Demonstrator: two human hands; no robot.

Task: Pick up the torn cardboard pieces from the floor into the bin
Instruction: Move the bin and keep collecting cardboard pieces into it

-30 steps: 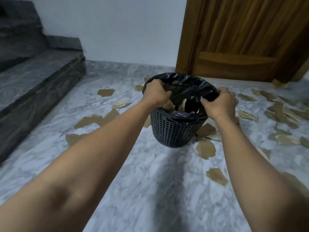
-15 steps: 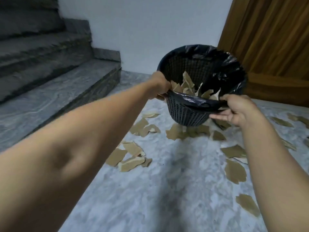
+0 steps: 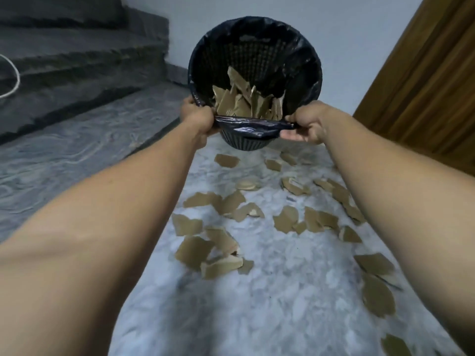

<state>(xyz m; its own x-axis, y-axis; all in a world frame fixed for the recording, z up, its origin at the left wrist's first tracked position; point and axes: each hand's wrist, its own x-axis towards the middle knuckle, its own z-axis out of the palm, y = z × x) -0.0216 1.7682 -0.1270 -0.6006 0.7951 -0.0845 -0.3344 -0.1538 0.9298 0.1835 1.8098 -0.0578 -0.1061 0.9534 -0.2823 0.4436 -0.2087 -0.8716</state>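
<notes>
Holds the bin [image 3: 254,50] up off the floor [image 3: 270,317] with both hands, tilted so its mouth faces near. Grips the near rim on the left with the left hand [image 3: 198,119], fingers curled over the black liner [image 3: 246,125]. Grips the same rim on the right with the right hand [image 3: 305,123], thumb on top, fingers underneath. Carries a heap of torn cardboard pieces [image 3: 246,101] inside, against the lower near wall of the bin. Below and nearer, many scattered pieces [image 3: 205,242] flat on the marble. Dark steps [image 3: 64,73] with a white cord [image 3: 15,75] far left; wooden door [image 3: 424,86] right.
</notes>
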